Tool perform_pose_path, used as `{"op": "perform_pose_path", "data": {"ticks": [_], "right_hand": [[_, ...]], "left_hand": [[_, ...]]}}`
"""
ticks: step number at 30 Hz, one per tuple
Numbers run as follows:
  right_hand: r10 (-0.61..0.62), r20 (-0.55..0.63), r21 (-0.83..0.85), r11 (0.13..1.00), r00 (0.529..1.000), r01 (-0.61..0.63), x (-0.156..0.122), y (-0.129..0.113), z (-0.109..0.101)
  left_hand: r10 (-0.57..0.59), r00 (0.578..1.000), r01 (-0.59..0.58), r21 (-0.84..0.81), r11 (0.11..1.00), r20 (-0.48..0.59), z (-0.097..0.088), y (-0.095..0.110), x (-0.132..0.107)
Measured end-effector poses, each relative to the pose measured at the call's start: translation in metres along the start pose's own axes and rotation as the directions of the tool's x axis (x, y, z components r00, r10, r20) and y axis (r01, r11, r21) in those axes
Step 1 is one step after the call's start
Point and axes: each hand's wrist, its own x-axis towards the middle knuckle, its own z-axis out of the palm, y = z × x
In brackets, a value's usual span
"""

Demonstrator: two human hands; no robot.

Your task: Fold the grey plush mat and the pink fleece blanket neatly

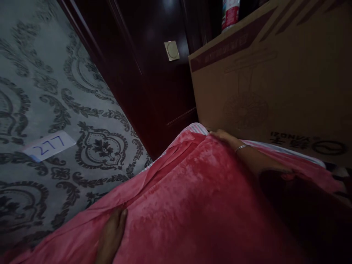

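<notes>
A pink plush blanket [192, 198] covers the lower half of the view, over a striped sheet edge [196, 128]. My left hand [111, 236] lies flat on the blanket near its left edge, fingers stretched out together. My right hand [224, 137], with a thin bracelet on the wrist, reaches to the blanket's far corner beside a cardboard box; its fingers are tucked at the corner, and what they grip is hidden.
A large cardboard box [275, 73] stands at the right, against the blanket's far edge. Dark wooden furniture [154, 73] with a brass plate [172, 50] rises behind. Patterned grey wallpaper [55, 91] bears a paper label reading 277 [49, 146]. A white bottle [230, 14] stands atop.
</notes>
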Motion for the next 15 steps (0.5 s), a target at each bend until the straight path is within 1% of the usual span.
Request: {"op": "perform_pose_path", "data": {"ticks": [3, 5, 7, 11, 13, 15], "right_hand": [[-0.023, 0.0, 0.027, 0.999, 1.0, 0.023, 0.008, -0.008, 0.009], [-0.009, -0.008, 0.032, 0.999, 1.0, 0.01, 0.011, -0.007, 0.017], [0.023, -0.028, 0.028, 0.999, 0.999, -0.023, 0.014, 0.0, 0.024], [0.071, -0.066, 0.016, 0.997, 0.995, -0.07, 0.016, 0.012, 0.032], [0.084, -0.062, 0.008, 0.996, 0.995, -0.083, 0.016, 0.011, 0.033], [0.085, -0.047, 0.003, 0.996, 0.995, -0.085, 0.014, 0.006, 0.031]], "left_hand": [[-0.023, 0.999, 0.022, 0.022, 1.0, 0.031, 0.001, 0.001, -0.001], [-0.03, 0.999, 0.029, 0.026, 0.999, 0.036, 0.003, -0.001, -0.001], [-0.034, 0.999, 0.033, 0.025, 0.999, 0.018, 0.007, -0.005, 0.001], [0.012, 0.999, -0.011, 0.016, 1.0, -0.037, 0.017, -0.017, 0.003], [0.009, 0.997, -0.007, 0.024, 1.0, -0.074, 0.021, -0.022, 0.002], [-0.003, 0.996, 0.007, 0.039, 0.999, -0.087, 0.023, -0.025, 0.002]]}}
